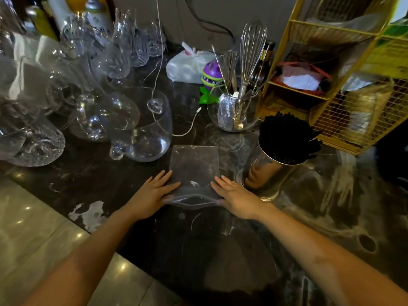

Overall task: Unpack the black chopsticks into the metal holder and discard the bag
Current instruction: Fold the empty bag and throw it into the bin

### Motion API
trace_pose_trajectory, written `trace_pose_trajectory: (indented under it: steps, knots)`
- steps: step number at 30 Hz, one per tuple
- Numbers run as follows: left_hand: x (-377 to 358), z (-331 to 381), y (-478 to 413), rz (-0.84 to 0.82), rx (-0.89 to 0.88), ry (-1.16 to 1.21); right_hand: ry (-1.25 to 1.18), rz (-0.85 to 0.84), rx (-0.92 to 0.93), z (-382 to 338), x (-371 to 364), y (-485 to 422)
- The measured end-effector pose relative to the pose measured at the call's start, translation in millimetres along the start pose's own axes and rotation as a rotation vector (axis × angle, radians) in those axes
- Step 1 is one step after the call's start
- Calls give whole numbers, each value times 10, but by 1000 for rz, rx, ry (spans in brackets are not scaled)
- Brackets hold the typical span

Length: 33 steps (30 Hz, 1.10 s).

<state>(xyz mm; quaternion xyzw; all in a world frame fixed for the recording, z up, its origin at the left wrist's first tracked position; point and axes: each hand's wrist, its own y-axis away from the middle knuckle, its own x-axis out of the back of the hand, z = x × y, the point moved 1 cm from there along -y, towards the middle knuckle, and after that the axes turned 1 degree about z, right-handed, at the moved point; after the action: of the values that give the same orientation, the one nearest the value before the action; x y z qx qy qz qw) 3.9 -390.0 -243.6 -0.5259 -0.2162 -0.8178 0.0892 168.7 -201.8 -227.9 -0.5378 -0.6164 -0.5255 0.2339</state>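
A clear plastic bag (194, 171) lies flat on the dark marble counter (220, 250), its open mouth toward me. My left hand (153, 192) rests flat on the bag's left edge, fingers spread. My right hand (235, 196) presses flat on its right edge. Neither hand grips anything. Just right of the bag stands the shiny metal holder (270, 173), filled with a dense bunch of black chopsticks (287, 138) standing upright.
Several clear glass vessels, including a large bowl (144, 127), crowd the left and back. A glass jar with a whisk (237, 107) stands behind the bag. A yellow wire rack (344, 85) is at the right, with a white cable (187, 127) and a purple toy (210, 74) nearby.
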Motion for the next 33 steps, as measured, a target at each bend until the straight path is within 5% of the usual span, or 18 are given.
trace_pose_trajectory:
  steps: [7,13,20,28,33]
  knots:
    - [109,148,61,235,36,529,-434,222,17,-2,68,38]
    - [142,195,-25,301,180,732,-697,421,-198,-7,27,-34]
    - [102,201,-270,258,374,572,-684,432,-325,-16,35,-222]
    - [128,278,-345,312,485,429,-96,355,-321,-78,71,-454]
    - [100,323,-365,372,461,98,-198,450,-410,-93,51,-540]
